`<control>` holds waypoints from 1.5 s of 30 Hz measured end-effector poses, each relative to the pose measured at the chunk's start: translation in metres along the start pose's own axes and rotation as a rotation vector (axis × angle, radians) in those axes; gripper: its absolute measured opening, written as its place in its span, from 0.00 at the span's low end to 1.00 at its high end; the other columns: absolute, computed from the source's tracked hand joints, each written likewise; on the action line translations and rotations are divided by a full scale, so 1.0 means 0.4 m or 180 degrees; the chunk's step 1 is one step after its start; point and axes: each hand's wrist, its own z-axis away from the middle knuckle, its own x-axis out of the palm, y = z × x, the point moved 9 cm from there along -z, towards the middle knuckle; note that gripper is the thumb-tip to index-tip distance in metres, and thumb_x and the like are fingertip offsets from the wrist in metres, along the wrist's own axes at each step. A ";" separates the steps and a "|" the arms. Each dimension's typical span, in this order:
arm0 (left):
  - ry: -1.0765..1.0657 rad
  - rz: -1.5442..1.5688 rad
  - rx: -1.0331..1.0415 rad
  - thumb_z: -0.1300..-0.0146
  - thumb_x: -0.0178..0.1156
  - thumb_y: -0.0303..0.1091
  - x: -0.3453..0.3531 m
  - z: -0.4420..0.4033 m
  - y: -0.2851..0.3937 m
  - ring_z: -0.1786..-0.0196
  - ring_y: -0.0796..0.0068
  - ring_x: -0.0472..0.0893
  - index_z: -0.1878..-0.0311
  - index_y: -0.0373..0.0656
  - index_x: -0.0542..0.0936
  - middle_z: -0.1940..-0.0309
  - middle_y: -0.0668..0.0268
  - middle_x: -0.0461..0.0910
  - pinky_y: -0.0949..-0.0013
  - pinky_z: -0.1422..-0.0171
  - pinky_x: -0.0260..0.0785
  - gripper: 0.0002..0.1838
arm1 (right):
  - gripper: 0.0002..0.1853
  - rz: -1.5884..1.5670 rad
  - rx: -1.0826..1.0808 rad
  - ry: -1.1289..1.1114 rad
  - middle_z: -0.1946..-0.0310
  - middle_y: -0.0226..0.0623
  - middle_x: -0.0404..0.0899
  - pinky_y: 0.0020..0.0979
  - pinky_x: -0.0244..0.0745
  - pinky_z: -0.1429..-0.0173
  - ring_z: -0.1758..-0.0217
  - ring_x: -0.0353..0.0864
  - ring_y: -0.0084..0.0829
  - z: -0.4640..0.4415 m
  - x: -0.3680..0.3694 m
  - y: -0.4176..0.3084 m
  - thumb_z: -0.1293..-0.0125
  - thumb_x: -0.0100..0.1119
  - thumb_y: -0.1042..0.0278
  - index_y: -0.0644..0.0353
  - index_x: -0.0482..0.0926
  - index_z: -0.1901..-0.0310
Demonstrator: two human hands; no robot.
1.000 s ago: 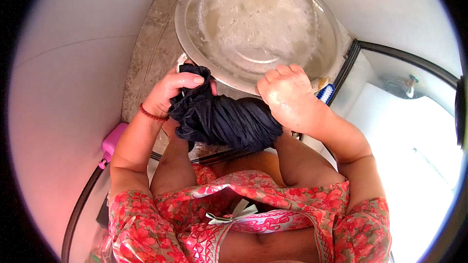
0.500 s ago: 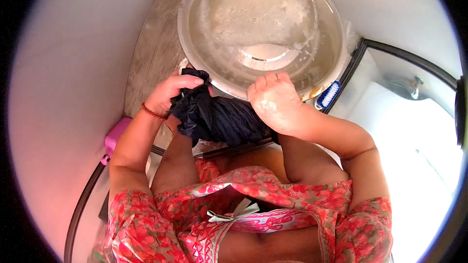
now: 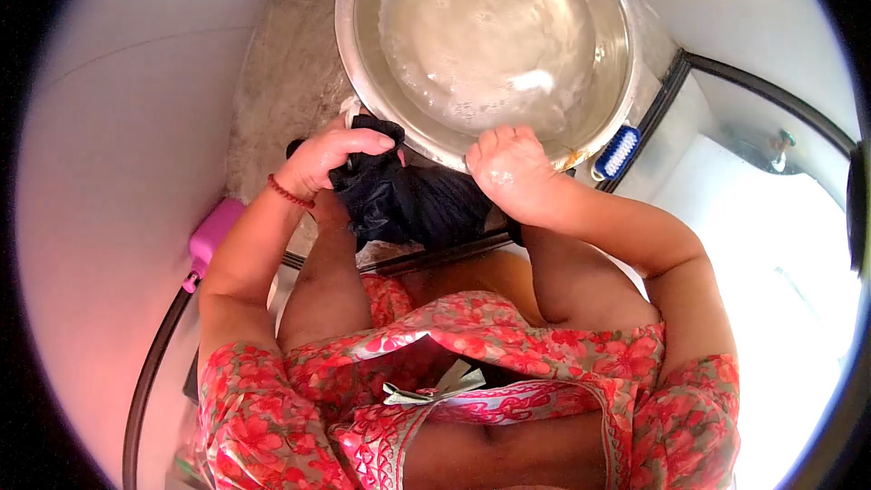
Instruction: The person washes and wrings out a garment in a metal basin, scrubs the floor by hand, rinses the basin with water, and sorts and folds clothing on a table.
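Note:
A wide metal basin [image 3: 356, 45] holds cloudy, soapy water [image 3: 481, 36] beyond my knees. My right hand [image 3: 511, 168] is closed over its near rim, the knuckles wet; the fingertips are hidden. Bunched black cloth [image 3: 417, 204] hangs below the rim between my knees. At its left end, my left hand [image 3: 331, 156] pinches the cloth between thumb and fingers, close to the basin's left front edge. Whether my left fingers also touch the rim is hidden.
A blue brush with white bristles [image 3: 617, 152] lies right of the basin, beside a dark frame edge [image 3: 676, 77]. A pink object [image 3: 215, 234] is at the left wall. Wet floor [image 3: 281, 82] shows left of the basin. Pale walls stand close on both sides.
The basin was tilted away, with water gathered at its far side; now it sits more level and the water spreads back towards me. Both hands keep their grips.

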 end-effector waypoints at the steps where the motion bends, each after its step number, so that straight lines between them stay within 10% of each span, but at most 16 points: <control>1: -0.0002 0.0000 0.0008 0.46 0.60 0.34 0.009 0.009 0.018 0.64 0.71 0.81 0.61 0.34 0.79 0.67 0.60 0.82 0.68 0.55 0.73 0.13 | 0.07 -0.0091 0.0018 0.0064 0.73 0.39 0.75 0.37 0.70 0.61 0.65 0.76 0.37 0.000 -0.020 0.003 0.53 0.54 0.68 0.59 0.76 0.72; 23: 0.0085 -0.0470 0.0772 0.56 0.64 0.44 0.073 0.052 0.193 0.63 0.66 0.79 0.55 0.34 0.75 0.69 0.56 0.81 0.68 0.54 0.70 0.27 | 0.05 -0.0264 0.0509 0.0959 0.77 0.34 0.74 0.37 0.67 0.63 0.69 0.75 0.37 0.048 -0.351 0.106 0.59 0.55 0.70 0.57 0.73 0.77; 39: -0.0125 0.0274 0.0690 0.50 0.65 0.33 0.115 0.039 0.182 0.61 0.71 0.80 0.54 0.33 0.77 0.65 0.59 0.81 0.70 0.52 0.72 0.20 | 0.04 0.0598 0.0609 0.1824 0.81 0.30 0.67 0.34 0.61 0.68 0.74 0.70 0.33 0.077 -0.487 0.143 0.60 0.54 0.69 0.52 0.68 0.82; 45: -0.0417 -0.0128 0.0910 0.49 0.65 0.34 0.140 0.038 0.201 0.61 0.75 0.79 0.52 0.35 0.79 0.66 0.65 0.81 0.72 0.53 0.71 0.21 | 0.06 0.0525 0.0783 0.2107 0.82 0.34 0.66 0.32 0.61 0.68 0.75 0.67 0.36 0.094 -0.538 0.142 0.62 0.52 0.82 0.58 0.71 0.81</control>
